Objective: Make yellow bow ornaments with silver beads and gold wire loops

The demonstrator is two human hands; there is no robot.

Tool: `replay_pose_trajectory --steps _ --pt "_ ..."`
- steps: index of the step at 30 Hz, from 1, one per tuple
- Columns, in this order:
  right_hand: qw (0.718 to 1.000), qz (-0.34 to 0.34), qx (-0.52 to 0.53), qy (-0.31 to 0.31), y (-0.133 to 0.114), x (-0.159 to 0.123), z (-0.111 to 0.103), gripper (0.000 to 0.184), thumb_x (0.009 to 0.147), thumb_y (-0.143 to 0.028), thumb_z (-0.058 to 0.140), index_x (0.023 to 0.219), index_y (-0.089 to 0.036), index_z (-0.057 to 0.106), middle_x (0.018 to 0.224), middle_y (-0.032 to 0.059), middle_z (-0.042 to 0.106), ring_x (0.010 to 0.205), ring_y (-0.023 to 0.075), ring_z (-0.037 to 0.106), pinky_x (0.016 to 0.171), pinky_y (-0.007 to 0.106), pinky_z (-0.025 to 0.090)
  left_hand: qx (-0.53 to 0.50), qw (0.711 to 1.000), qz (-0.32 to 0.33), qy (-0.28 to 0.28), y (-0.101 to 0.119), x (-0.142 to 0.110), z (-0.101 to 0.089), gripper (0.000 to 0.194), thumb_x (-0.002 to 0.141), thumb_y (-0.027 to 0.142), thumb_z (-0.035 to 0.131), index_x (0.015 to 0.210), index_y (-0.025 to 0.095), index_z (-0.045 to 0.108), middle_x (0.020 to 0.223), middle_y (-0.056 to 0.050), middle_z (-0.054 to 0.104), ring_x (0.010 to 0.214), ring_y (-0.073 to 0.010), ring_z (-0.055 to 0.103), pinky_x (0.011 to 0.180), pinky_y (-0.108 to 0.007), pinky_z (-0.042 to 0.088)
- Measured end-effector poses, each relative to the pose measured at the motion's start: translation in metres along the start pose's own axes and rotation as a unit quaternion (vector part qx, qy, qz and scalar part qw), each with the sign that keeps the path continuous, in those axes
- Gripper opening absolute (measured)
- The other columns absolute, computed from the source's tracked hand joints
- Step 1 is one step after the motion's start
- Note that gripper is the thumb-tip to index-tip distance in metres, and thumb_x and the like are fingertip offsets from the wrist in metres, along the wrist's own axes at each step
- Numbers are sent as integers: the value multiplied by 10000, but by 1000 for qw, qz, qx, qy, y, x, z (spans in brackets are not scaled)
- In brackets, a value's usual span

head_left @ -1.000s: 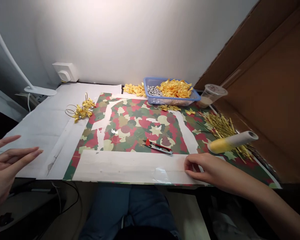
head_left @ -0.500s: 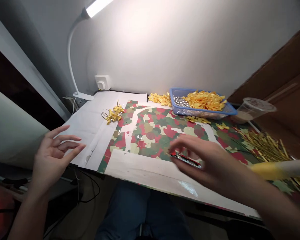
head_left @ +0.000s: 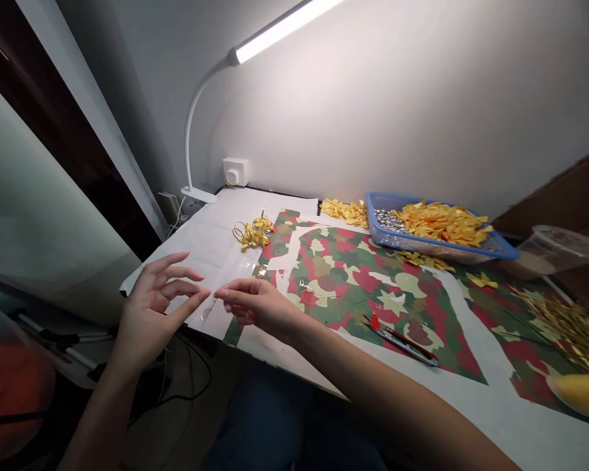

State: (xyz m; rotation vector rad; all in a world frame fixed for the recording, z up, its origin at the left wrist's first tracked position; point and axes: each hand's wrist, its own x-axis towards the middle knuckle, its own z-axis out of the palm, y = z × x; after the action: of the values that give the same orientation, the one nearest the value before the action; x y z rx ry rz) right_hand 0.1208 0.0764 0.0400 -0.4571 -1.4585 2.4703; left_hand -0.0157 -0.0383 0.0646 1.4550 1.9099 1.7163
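My left hand [head_left: 158, 307] is over the left part of the table, thumb tip and one finger pressed together, the other fingers curved and apart. Close beside it, my right hand [head_left: 262, 304] has its thumb and forefinger in a pinch. The two sets of fingertips nearly meet; whatever is between them is too small to make out. A pair of red and silver thread snips [head_left: 412, 348] lies on the camouflage-patterned sheet [head_left: 353, 261], right of my right wrist. Beyond my hands sits a cluster of yellow ribbon flowers with wire loops [head_left: 255, 233].
A blue basket [head_left: 422, 247] holds yellow ribbon pieces and silver beads. More yellow pieces [head_left: 346, 210] lie left of it. At right are a plastic cup [head_left: 559, 245], gold stems [head_left: 574, 333] and a yellow roll [head_left: 582, 394]. A white lamp [head_left: 189, 144] stands at back left.
My right hand has let go of the thread snips, which now lie on the sheet, and has moved left to my left hand. My left hand's thumb and finger have closed together. The view has shifted.
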Motion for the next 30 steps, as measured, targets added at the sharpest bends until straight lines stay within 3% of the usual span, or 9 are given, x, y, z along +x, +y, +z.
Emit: replay_pose_trajectory --steps 2,6,12,21,24,28,30 --pt "1000 -3 3 14 -2 -12 -1 460 576 -550 807 733 -162 616 568 -88 463 480 33 340 469 198 275 -6 1000 9 -1 3 -5 5 489 681 174 772 1122 233 567 828 23 683 626 -111 685 630 -230 601" --pt "998 -21 -48 34 -9 -45 -4 413 667 -529 771 746 -162 600 611 -75 466 498 43 327 465 217 232 -30 999 25 -6 14 -16 20 460 706 120 760 1114 245 588 839 30 687 636 -99 692 664 -218 606" --pt "981 -70 -143 113 -12 -91 -17 309 832 -471 643 842 -162 632 493 -116 241 458 65 203 440 240 156 -56 995 51 -61 30 -29 50 488 736 65 736 1138 300 590 866 57 689 667 -73 696 765 -199 602" --pt "942 -91 -175 273 -11 -162 -45 234 825 -376 658 754 -153 662 492 -108 199 448 60 167 423 233 121 -100 979 93 -149 37 -43 111 475 784 71 697 1182 298 573 897 38 687 703 -86 696 762 -177 604" --pt "924 -104 -181 320 -9 -181 -55 226 812 -364 659 732 -153 672 494 -108 178 434 58 163 413 229 125 -69 977 111 -169 36 -41 127 422 826 99 649 1199 280 571 885 15 687 772 -116 695 765 -196 597" --pt "910 -96 -190 356 -9 -197 -64 231 799 -359 651 695 -153 665 478 -107 188 424 57 177 409 225 140 -14 948 205 -245 40 -35 148 364 832 174 664 1183 231 587 962 -47 708 908 -182 685 780 -253 581" --pt "909 -88 -193 359 -8 -200 -68 225 801 -352 643 698 -153 665 474 -105 199 426 58 189 412 223 150 -10 930 267 -254 44 -33 159 369 815 215 703 1169 204 602 936 -57 723 871 -191 684 753 -274 573"
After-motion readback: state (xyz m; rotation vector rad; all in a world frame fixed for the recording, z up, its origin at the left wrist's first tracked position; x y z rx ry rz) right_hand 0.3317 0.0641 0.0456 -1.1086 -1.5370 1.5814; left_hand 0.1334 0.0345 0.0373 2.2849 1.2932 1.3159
